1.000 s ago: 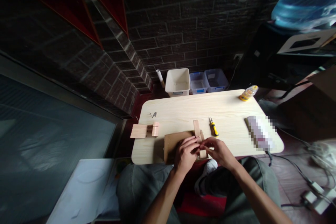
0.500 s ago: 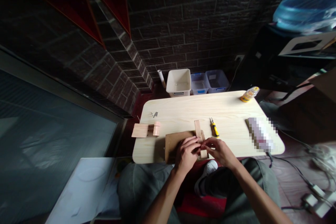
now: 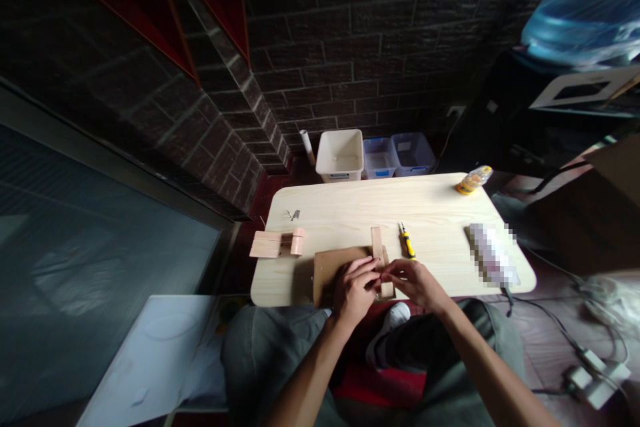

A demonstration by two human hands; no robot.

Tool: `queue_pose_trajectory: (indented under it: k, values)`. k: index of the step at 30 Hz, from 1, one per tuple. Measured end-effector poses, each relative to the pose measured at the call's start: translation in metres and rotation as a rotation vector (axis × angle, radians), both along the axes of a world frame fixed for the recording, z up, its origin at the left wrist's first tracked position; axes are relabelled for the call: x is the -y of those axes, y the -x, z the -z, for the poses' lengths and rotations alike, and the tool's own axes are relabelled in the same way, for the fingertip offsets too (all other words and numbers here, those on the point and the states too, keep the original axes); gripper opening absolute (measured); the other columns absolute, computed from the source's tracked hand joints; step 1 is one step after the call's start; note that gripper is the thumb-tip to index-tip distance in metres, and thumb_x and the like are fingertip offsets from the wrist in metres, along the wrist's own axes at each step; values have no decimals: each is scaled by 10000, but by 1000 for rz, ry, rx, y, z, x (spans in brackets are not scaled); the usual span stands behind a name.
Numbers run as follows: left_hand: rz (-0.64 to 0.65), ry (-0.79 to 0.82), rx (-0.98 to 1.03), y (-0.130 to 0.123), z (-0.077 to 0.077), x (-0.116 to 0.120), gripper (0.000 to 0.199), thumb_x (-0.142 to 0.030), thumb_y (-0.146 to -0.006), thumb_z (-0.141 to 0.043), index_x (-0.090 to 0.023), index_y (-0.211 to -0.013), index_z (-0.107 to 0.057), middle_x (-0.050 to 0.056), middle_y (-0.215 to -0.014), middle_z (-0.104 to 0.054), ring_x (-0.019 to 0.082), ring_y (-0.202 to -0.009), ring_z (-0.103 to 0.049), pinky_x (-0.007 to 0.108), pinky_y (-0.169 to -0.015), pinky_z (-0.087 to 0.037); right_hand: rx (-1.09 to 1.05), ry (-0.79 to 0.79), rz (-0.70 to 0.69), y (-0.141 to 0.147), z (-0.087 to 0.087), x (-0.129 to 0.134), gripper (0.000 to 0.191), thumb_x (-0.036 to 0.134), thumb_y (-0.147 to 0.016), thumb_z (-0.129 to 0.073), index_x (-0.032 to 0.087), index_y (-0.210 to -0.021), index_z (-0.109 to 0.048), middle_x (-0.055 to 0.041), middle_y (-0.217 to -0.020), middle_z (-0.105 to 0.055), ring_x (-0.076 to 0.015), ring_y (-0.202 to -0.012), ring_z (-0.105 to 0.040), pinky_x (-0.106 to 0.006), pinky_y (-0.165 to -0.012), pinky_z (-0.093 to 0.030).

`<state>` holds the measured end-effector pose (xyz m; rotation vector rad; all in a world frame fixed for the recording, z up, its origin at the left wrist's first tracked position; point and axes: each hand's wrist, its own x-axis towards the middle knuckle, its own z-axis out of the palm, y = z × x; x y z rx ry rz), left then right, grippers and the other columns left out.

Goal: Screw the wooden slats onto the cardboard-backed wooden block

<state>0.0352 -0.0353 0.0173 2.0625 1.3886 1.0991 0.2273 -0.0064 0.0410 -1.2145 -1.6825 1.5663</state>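
A brown cardboard box [image 3: 326, 269] lies at the near edge of the table, with a flat wooden strip [image 3: 377, 240] across its right end. My left hand [image 3: 354, 285] rests over the box, its fingers bent and closed against the strip. At the same spot, the fingertips of my right hand [image 3: 411, 277] are pinched together beside the left fingertips; whatever sits between them is too small to make out. A short wooden piece [image 3: 387, 290] shows just below the fingers. Right of the strip lies a yellow and black screwdriver [image 3: 407, 242], touched by neither hand.
Wooden pieces [image 3: 273, 244] lie at the table's left edge, below several small screws [image 3: 295, 215]. A clear and yellow bottle [image 3: 474, 180] stands at the far right, and a blurred-out pale object [image 3: 493, 253] lies nearer. Plastic bins [image 3: 341, 153] stand behind the table [image 3: 340, 203].
The view has shifted slightly. Both hands stay at the strip on the box, with the right fingertips still pinched; nothing else has visibly moved.
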Motion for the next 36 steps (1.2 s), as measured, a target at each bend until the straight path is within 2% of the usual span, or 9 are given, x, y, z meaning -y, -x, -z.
queue_pose_trajectory:
  k: [7,13,25,30,36]
  values:
    - [-13,-12,5,-2,3,1,272,-18,-759,-690,-236,-901,-769,55,-1184,-733,239,-1165,-651,458,-990,-574,-8,-7,-29,-1,-1,-1,293,453,-874,-645,182,-959,-719,-100,-957,-764,-232,-892,-714,-321,-769,-560]
    - [-15,-18,-1,-2,1,2,264,-19,-758,-691,-236,-884,-772,56,-1174,-736,241,-1152,-655,461,-984,-572,52,-41,-45,-2,-3,-1,307,467,-873,-648,180,-943,-729,-88,-908,-764,-216,-835,-703,-296,-717,-543]
    - [-10,-3,-43,-2,9,4,207,-80,-811,-688,-247,-888,-782,46,-1167,-740,231,-1165,-644,454,-1007,-538,-5,-16,-31,-2,0,1,262,427,-863,-667,172,-888,-718,-88,-923,-757,-214,-878,-699,-299,-775,-524]
    - [-27,13,-33,-2,5,5,208,-82,-804,-696,-254,-879,-787,35,-1156,-745,233,-1145,-652,457,-1001,-536,35,-25,-36,-3,2,-1,287,451,-847,-686,169,-888,-719,-91,-911,-757,-213,-849,-696,-301,-747,-523]
    - [2,29,-41,1,1,9,246,-56,-796,-687,-250,-917,-780,37,-1199,-728,227,-1175,-634,460,-1014,-533,42,-100,-129,-6,2,-4,287,444,-854,-680,162,-903,-704,-97,-912,-748,-221,-861,-702,-329,-784,-552]
